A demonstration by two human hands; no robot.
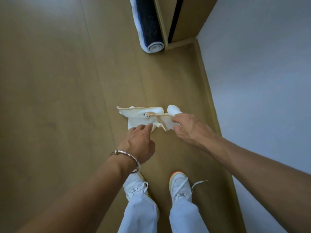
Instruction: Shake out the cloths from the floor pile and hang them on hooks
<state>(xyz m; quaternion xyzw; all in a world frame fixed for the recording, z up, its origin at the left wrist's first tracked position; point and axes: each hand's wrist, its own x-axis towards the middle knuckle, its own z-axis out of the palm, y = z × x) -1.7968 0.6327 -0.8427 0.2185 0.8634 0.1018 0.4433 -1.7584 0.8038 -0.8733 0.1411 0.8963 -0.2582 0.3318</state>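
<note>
On the wood floor (67, 98) we have a crumpled white cloth (139, 116); right hand (188, 128) pinches its right end, left hand (139, 140) fingers straight, tips touching its near edge.

The cloth (143, 117) is soft white fabric with a smooth cream binding along its edge, lying on matt wood-grain floor (58, 98). Beyond the cloth a rolled mat (148, 24) shows a dark, rough pile and a white fleecy backing. Nearer me than the cloth, my bracelet (127, 154) is polished, glinting metal.
</note>
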